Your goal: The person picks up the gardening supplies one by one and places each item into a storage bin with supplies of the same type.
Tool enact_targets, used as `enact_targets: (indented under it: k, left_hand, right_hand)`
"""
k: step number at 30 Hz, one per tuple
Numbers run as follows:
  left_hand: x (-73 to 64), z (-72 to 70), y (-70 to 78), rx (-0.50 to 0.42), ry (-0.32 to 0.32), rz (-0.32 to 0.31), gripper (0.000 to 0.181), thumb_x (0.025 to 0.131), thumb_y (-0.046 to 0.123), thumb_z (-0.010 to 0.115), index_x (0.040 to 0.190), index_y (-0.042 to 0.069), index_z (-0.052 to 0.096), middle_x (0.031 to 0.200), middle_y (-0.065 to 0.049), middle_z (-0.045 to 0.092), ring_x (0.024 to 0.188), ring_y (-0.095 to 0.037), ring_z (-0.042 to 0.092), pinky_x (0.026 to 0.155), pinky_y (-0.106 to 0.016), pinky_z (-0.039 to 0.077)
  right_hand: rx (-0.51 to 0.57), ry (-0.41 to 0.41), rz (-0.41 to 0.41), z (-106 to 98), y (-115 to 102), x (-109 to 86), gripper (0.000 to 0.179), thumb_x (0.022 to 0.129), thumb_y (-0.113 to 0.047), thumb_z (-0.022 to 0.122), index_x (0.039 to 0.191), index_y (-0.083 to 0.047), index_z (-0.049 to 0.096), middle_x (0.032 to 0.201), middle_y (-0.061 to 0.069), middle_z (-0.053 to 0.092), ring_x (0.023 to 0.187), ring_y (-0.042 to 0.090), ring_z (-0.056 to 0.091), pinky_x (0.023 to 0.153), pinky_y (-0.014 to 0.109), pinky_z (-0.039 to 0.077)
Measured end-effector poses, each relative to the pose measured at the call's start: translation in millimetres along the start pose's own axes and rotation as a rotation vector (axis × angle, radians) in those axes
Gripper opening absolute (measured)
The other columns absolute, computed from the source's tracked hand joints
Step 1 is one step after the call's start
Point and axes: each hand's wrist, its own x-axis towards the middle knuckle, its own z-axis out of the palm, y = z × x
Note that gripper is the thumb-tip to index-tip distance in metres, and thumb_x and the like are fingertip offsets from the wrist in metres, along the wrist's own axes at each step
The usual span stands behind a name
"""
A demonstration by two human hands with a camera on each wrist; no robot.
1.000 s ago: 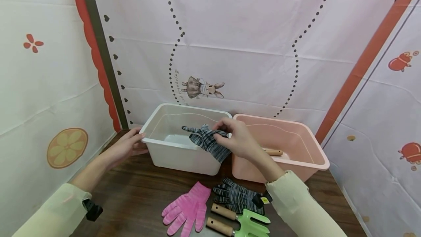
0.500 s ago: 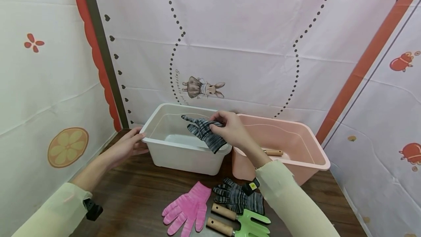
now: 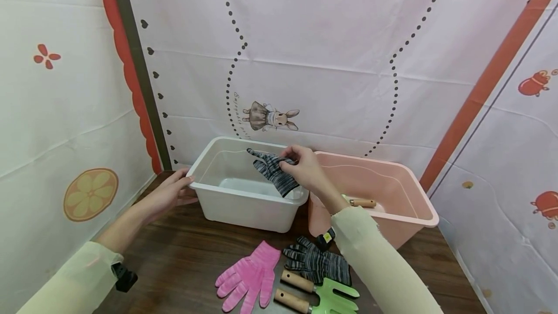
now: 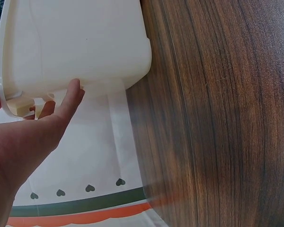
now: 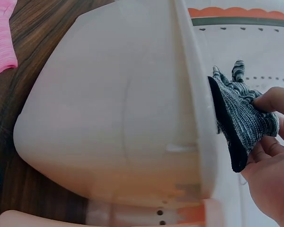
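Observation:
In the head view a grey-and-black striped knit glove hangs over the white plastic bin, pinched between the thumb and fingers of my right hand. The right wrist view shows the glove's dark cuff close beside the bin's rim. My left hand holds the white bin at its left end, thumb at the rim and fingers against the outer wall. On the table lie a pink glove and another striped glove.
A pink bin stands right of the white one, with a wooden-handled tool inside. Two green garden tools with wooden handles lie at the front of the dark wood table. Printed cloth walls enclose the back and sides.
My right hand has carried the striped glove up and leftward, from the white bin's front right corner to over its opening. The left hand stays on the rim.

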Motion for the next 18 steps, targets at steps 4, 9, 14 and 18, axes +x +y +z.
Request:
enact_targets:
  k: [4,9,14,18]
  left_hand:
    - [0.6,0.0,-0.8,0.001,0.003,0.003,0.064,0.116,0.038,0.043,0.165,0.004,0.018,0.163,-0.031,0.032,0.137,-0.039,0.053,0.113,-0.066,0.044]
    - [0.2,-0.1,-1.4,0.0,0.003,0.009,0.065,0.116,0.039,0.043,0.165,0.004,0.018,0.163,-0.031,0.031,0.138,-0.04,0.052,0.113,-0.066,0.044]
    - [0.6,-0.1,-1.9,-0.005,-0.005,0.014,0.066,0.116,0.04,0.044,0.165,0.005,0.017,0.164,-0.031,0.031,0.139,-0.038,0.052,0.113,-0.065,0.044]
    - [1.2,-0.3,-3.4,-0.008,-0.006,0.017,0.066,0.116,0.04,0.043,0.164,0.003,0.017,0.163,-0.032,0.031,0.137,-0.035,0.054,0.113,-0.064,0.045]
  right_hand:
    - [0.015,0.014,0.021,5.8,10.9,3.7,0.013,0.096,-0.005,0.073,0.109,-0.004,0.073,0.104,0.009,0.074,0.09,0.02,0.062,0.078,0.028,0.052]
    - [0.043,0.013,0.069,11.5,18.8,2.7,0.012,0.096,-0.005,0.074,0.108,-0.005,0.073,0.105,0.008,0.072,0.094,0.021,0.061,0.081,0.03,0.051]
    - [0.058,0.013,0.1,15.4,24.3,0.5,0.011,0.096,-0.005,0.074,0.106,-0.005,0.073,0.103,0.008,0.072,0.093,0.022,0.06,0.081,0.031,0.05]
    - [0.036,0.008,0.089,17.0,26.9,-0.3,0.01,0.096,-0.007,0.074,0.106,-0.005,0.072,0.102,0.007,0.071,0.093,0.023,0.06,0.081,0.032,0.051]
